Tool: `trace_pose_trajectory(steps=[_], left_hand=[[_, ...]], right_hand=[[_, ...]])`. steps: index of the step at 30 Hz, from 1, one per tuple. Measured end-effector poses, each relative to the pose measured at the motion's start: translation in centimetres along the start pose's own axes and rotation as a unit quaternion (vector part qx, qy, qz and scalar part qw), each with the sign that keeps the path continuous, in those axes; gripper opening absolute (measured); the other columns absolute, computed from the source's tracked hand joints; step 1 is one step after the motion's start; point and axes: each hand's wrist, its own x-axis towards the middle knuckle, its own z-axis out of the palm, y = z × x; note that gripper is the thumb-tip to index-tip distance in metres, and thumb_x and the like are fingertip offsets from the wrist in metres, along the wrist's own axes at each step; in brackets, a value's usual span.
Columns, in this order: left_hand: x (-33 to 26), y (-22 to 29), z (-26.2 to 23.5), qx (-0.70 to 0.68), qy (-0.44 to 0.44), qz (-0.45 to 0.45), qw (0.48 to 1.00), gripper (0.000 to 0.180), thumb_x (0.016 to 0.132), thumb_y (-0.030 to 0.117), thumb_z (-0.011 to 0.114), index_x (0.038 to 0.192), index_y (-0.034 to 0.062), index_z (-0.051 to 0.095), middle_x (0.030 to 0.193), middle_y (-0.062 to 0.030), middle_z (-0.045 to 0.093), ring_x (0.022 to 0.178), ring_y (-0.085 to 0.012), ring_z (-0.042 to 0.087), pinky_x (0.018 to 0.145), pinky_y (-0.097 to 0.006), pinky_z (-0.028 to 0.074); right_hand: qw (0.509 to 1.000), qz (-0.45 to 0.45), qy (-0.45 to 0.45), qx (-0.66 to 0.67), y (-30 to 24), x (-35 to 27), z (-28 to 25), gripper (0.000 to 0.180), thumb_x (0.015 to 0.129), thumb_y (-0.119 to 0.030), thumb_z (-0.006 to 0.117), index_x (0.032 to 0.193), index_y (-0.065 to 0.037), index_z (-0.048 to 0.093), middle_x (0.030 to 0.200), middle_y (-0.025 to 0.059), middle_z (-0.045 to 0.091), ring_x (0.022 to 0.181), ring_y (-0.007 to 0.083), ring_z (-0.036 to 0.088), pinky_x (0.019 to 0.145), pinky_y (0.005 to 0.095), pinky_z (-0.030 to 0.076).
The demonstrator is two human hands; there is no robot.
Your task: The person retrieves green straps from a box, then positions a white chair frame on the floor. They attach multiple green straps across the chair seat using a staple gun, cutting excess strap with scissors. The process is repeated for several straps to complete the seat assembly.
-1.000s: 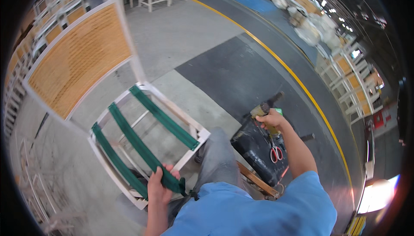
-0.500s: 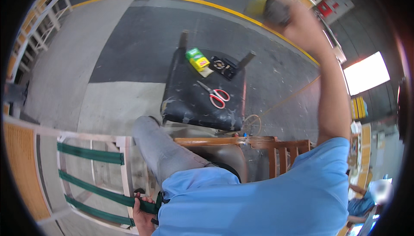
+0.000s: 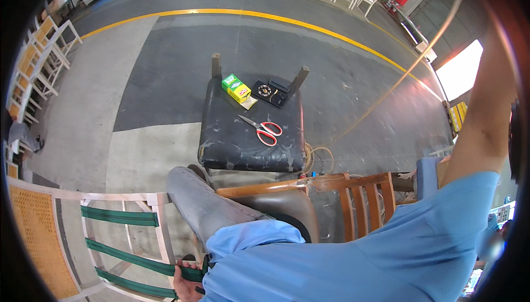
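Note:
At the lower left, my left hand (image 3: 187, 283) is closed round the loose end of a green webbing strap (image 3: 132, 256), by my waist. The strap runs across a pale wooden chair frame (image 3: 161, 226), between two other green straps. The frame's woven cane back (image 3: 41, 236) lies to the left. My right arm (image 3: 488, 103) reaches up along the right edge; its hand is outside the picture, so its fingers and anything in them are hidden.
Ahead stands a worn black seat (image 3: 248, 153) bearing red-handled scissors (image 3: 266, 131), a green and yellow box (image 3: 236, 89) and a black case (image 3: 271, 93). A tan hose (image 3: 395, 84) rises to the upper right. A brown wooden armrest (image 3: 265, 185) borders my seat.
My right hand, earlier holding a blurred dark tool with a yellowish end at the upper right, has swung out of view. The hose has lifted. My left hand stays on the strap.

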Motion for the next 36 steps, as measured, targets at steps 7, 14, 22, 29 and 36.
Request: trace_pose_trajectory(steps=[7,14,22,29,36], left_hand=[[-0.1,-1.3,-0.7,-0.044,0.006,0.041,0.998,0.048,0.103,0.051,0.064,0.128,0.0110,0.062,0.105,-0.0050,0.068,0.095,-0.0288,0.067,0.087,-0.049,0.056],[0.3,-2.6,0.8,-0.096,0.019,0.090,0.991,0.057,0.099,0.058,0.066,0.129,0.0095,0.058,0.103,-0.0090,0.067,0.096,-0.0308,0.067,0.089,-0.048,0.056],[0.0,-2.9,0.2,-0.093,0.049,0.131,0.986,0.054,0.105,0.046,0.062,0.131,-0.0011,0.057,0.114,-0.0185,0.070,0.101,-0.0356,0.070,0.093,-0.051,0.058],[-0.4,-2.8,2.1,-0.094,0.047,0.170,0.980,0.046,0.110,0.037,0.057,0.129,-0.0045,0.059,0.115,-0.0202,0.072,0.101,-0.0322,0.073,0.091,-0.047,0.061],[2.9,-3.8,1.9,-0.038,0.075,0.213,0.973,0.045,0.113,0.035,0.050,0.128,-0.0053,0.060,0.114,-0.0201,0.073,0.107,-0.0296,0.072,0.097,-0.042,0.059]], right_hand=[[0.915,-0.125,-0.316,0.219,-11.5,-3.1,14.4,0.042,0.085,-0.030,0.082,0.117,-0.004,0.075,0.077,0.0083,0.072,0.068,0.0152,0.068,0.063,0.0348,0.054],[0.679,0.115,-0.601,0.406,-13.2,-13.2,42.7,0.040,0.086,-0.028,0.087,0.107,0.002,0.073,0.078,0.0107,0.070,0.060,0.0178,0.066,0.050,0.0334,0.053],[0.562,0.300,-0.586,0.500,-11.2,-19.4,53.5,0.041,0.083,-0.023,0.091,0.110,0.002,0.072,0.097,0.0121,0.072,0.077,0.0216,0.071,0.065,0.0335,0.063],[0.934,-0.144,-0.302,0.122,-11.5,-20.6,51.5,0.044,0.082,-0.033,0.084,0.108,0.002,0.076,0.093,0.0217,0.076,0.089,0.0406,0.073,0.081,0.0463,0.057],[0.655,-0.189,-0.563,0.467,-31.6,-29.5,45.0,0.028,0.108,-0.021,0.059,0.121,0.001,0.071,0.100,0.0074,0.074,0.085,0.0158,0.071,0.078,0.0319,0.057]])
